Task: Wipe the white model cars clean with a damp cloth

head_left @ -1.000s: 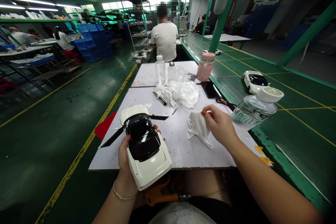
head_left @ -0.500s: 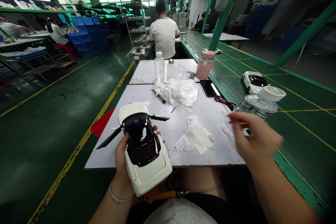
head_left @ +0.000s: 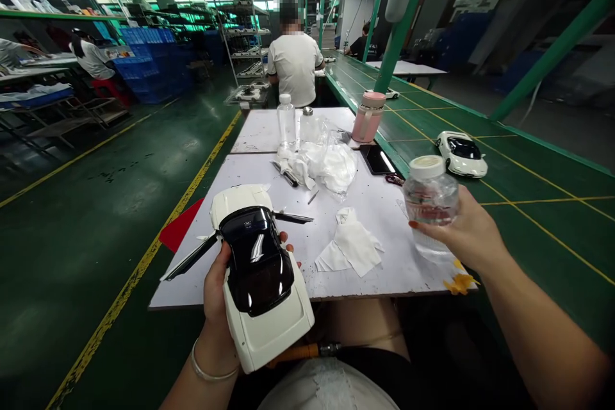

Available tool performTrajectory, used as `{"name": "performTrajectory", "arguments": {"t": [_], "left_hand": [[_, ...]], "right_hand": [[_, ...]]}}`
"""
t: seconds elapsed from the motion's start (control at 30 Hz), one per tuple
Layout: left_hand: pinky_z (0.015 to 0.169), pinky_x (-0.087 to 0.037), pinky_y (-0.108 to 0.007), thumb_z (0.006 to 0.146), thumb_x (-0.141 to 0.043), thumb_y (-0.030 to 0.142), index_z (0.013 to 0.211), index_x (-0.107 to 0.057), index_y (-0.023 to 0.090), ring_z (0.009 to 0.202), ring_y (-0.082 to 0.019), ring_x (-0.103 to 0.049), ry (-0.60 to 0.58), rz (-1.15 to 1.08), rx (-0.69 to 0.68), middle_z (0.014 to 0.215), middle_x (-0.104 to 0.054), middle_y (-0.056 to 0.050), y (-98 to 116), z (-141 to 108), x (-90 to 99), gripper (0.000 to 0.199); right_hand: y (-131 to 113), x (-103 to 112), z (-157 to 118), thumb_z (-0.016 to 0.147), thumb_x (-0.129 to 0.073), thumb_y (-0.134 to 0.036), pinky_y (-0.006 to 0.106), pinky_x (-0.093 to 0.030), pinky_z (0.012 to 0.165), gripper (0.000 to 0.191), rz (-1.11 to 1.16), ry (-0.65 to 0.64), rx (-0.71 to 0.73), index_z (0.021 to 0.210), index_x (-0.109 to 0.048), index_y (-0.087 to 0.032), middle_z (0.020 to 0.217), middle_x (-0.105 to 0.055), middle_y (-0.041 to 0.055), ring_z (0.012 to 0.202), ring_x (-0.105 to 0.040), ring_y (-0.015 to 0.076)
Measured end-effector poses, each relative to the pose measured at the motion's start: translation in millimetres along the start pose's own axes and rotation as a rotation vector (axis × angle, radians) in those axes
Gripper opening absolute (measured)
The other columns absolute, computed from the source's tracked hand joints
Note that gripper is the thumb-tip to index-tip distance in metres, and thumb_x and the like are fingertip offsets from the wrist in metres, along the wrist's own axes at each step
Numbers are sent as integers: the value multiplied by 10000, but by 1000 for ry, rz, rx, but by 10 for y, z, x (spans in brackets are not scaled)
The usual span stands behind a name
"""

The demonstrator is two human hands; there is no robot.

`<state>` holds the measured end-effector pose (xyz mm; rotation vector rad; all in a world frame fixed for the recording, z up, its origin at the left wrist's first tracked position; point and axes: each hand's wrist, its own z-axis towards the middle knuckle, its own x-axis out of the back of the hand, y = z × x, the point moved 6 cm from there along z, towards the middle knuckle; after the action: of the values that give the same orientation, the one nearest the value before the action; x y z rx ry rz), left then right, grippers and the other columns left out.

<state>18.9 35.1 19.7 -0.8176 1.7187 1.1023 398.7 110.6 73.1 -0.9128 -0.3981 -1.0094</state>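
Held from below and at its sides, a white model car point(head_left: 266, 333) with a glossy black roof and both doors swung out rests in my left hand point(head_left: 218, 288). It hangs over the front edge of the table. On the right, my right hand point(head_left: 473, 230) is wrapped round a clear plastic bottle point(head_left: 427, 230) with a wide white cap, which stands upright at the table's right side. Red marks show through the bottle. Between the two hands lies a crumpled white cloth point(head_left: 353, 243) on the tabletop. Beneath the bottle is a small yellow-orange scrap point(head_left: 461, 282).
Crumpled white plastic and cloth point(head_left: 321, 163), a clear bottle point(head_left: 287, 122), a phone point(head_left: 379, 159) and a pink flask point(head_left: 369, 116) occupy the far tabletop point(head_left: 225, 166). Another white model car point(head_left: 462, 152) sits on the green conveyor point(head_left: 509, 173). A person point(head_left: 295, 67) sits ahead.
My right hand, in front of the bottle with nothing visible in it before, has closed round the bottle. The bottle now stands further left in view. The left hand still holds the car.
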Motion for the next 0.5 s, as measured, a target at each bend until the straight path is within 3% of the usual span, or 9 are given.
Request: {"name": "performTrajectory", "arguments": {"t": [0.1, 0.2, 0.3, 0.5], "left_hand": [[1035, -508, -540, 929, -502, 570, 1414, -580, 140, 1151, -364, -665, -5, -1, -6, 1341, -666, -159, 56, -62, 26, 653], [1061, -485, -542, 955, -466, 565, 1442, -551, 145, 1186, -368, -645, -25, 15, 2, 1385, -636, -157, 95, -106, 27, 649], [1054, -491, -543, 955, -463, 565, 1435, -560, 144, 1194, -373, -641, -62, 17, 4, 1386, -634, -164, 113, -127, 16, 646], [1064, -481, -547, 961, -454, 574, 1430, -572, 163, 1208, -372, -637, -66, 19, 10, 1400, -624, -166, 110, -144, 42, 635]], "right_hand": [[-132, 22, -115, 681, -835, -388, 341, -492, 572, 817, -338, -373, 60, 1426, -515, -286, 989, -754, 80, 790, -716, 307], [-199, 16, -288, 713, -704, -206, 345, -491, 638, 748, -552, -594, 213, 1434, -523, -295, 1070, -724, 82, 889, -698, 312], [-161, 45, -401, 687, -653, -129, 379, -502, 690, 771, -644, -645, 287, 1435, -528, -269, 1076, -716, 90, 898, -676, 308], [-126, 204, -481, 690, -633, -94, 447, -501, 751, 728, -640, -606, 343, 1395, -570, -267, 1104, -720, 113, 961, -656, 344]]}}
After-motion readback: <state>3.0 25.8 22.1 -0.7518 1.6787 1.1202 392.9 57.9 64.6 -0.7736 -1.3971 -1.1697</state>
